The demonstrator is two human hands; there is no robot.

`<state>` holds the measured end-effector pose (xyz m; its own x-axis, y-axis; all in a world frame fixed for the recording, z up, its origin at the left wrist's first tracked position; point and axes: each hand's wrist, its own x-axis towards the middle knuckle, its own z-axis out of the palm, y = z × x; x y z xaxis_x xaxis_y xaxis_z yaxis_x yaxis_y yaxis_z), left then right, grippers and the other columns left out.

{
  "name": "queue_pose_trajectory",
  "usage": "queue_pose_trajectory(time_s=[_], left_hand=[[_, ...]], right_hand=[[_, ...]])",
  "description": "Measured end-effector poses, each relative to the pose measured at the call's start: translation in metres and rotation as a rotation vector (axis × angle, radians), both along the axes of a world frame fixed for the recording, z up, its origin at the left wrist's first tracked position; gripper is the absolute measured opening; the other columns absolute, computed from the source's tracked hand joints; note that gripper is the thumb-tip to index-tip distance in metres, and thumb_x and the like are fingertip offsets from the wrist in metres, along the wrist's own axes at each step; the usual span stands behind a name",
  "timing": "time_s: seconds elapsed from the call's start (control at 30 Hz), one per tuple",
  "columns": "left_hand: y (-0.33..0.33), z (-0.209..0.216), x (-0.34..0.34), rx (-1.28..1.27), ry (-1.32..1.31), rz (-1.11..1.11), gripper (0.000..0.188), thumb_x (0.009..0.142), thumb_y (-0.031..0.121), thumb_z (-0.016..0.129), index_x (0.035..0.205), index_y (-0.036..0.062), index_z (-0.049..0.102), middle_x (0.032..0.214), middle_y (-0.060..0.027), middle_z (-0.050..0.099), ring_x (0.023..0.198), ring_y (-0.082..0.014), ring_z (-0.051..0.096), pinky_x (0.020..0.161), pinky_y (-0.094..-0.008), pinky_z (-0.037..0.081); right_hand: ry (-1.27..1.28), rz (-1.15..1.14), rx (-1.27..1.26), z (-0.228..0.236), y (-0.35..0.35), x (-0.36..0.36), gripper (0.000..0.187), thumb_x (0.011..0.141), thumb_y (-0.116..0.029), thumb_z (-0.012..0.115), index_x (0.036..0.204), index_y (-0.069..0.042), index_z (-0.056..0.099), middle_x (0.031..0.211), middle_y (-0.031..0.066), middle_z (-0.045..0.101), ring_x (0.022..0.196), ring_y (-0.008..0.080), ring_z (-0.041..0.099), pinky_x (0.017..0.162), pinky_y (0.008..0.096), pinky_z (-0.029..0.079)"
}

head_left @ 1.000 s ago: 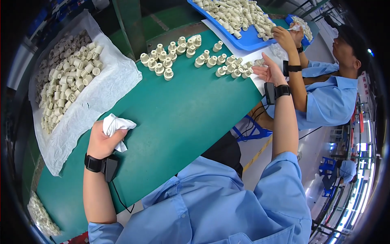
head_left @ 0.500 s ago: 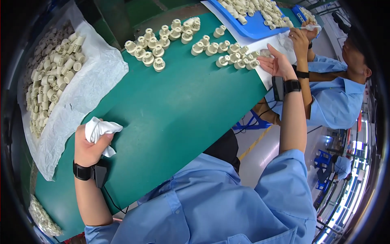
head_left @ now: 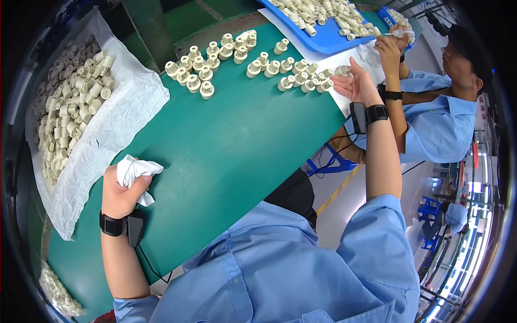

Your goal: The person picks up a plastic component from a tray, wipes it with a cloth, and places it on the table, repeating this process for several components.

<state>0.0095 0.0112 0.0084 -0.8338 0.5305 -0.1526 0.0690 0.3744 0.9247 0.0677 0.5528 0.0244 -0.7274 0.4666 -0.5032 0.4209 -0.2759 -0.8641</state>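
**Left hand [head_left: 117, 195] clutching crumpled white cloth [head_left: 133, 170] over green worktop [head_left: 221, 156]**

In the head view, a worker [head_left: 280, 269] in blue is keeping the left hand's fingers curled around the crumpled white cloth at the worktop's left. The right hand [head_left: 360, 89] is showing an open palm, nothing visibly in its grasp, its fingers just beside the nearest cream plastic fittings [head_left: 309, 85]; whether they are touching, one cannot tell. More fittings are standing in clusters along the far side; similar pieces [head_left: 75, 105] are lying heaped on a white sheet [head_left: 116, 131]. At right, a co-worker [head_left: 439, 129] is raising both hands near a blue tray [head_left: 326, 45].
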Motion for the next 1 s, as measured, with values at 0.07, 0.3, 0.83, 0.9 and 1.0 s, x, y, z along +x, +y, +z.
queue_pose_trajectory(time_s=[0.07, 0.3, 0.83, 0.9, 1.0], left_hand=[[0.002, -0.002, 0.000, 0.023, 0.012, -0.014, 0.010, 0.075, 0.007, 0.064, 0.081, 0.0001, 0.062, 0.065, 0.0008, 0.056, 0.057, -0.0070, 0.049, 0.052, -0.0241, 0.039], [-0.002, 0.000, -0.002, 0.006, 0.011, -0.052, 0.010, 0.076, 0.008, 0.064, 0.083, 0.0005, 0.061, 0.064, 0.0005, 0.057, 0.056, -0.0069, 0.051, 0.050, -0.0232, 0.040], [-0.004, 0.000, -0.003, 0.081, -0.017, -0.090, 0.012, 0.076, 0.007, 0.066, 0.087, 0.0013, 0.065, 0.070, 0.0001, 0.061, 0.060, -0.0066, 0.054, 0.054, -0.0227, 0.043], [-0.005, 0.000, -0.004, 0.081, -0.016, -0.091, 0.012, 0.076, 0.007, 0.066, 0.087, 0.0013, 0.065, 0.071, 0.0001, 0.062, 0.061, -0.0065, 0.054, 0.054, -0.0227, 0.044], [-0.010, 0.001, -0.006, 0.123, -0.004, -0.094, 0.012, 0.077, 0.006, 0.065, 0.088, 0.0011, 0.066, 0.072, 0.0002, 0.062, 0.063, -0.0065, 0.055, 0.057, -0.0230, 0.044]], right_hand=[[-0.012, 0.019, -0.010, -0.001, 0.006, 0.003, 0.043, 0.091, -0.037, 0.057, 0.113, -0.003, 0.045, 0.096, 0.0211, 0.065, 0.078, 0.0229, 0.068, 0.068, 0.0277, 0.058], [0.079, 0.047, -0.005, -0.006, 0.003, 0.001, 0.043, 0.091, -0.033, 0.058, 0.116, -0.002, 0.042, 0.097, 0.0232, 0.064, 0.080, 0.0244, 0.067, 0.072, 0.0291, 0.058], [0.232, 0.218, 0.602, 0.063, -0.063, -0.008, 0.030, 0.093, -0.023, 0.053, 0.110, 0.002, 0.052, 0.092, 0.0162, 0.067, 0.085, 0.0221, 0.068, 0.059, 0.0242, 0.053], [0.342, 0.274, 0.650, 0.072, -0.092, -0.024, 0.028, 0.093, -0.022, 0.054, 0.107, 0.002, 0.055, 0.090, 0.0150, 0.067, 0.085, 0.0205, 0.068, 0.058, 0.0238, 0.052], [0.318, 0.405, 0.979, 0.071, -0.120, -0.054, 0.024, 0.089, -0.022, 0.059, 0.101, -0.001, 0.059, 0.090, 0.0135, 0.068, 0.082, 0.0212, 0.068, 0.058, 0.0274, 0.051]])
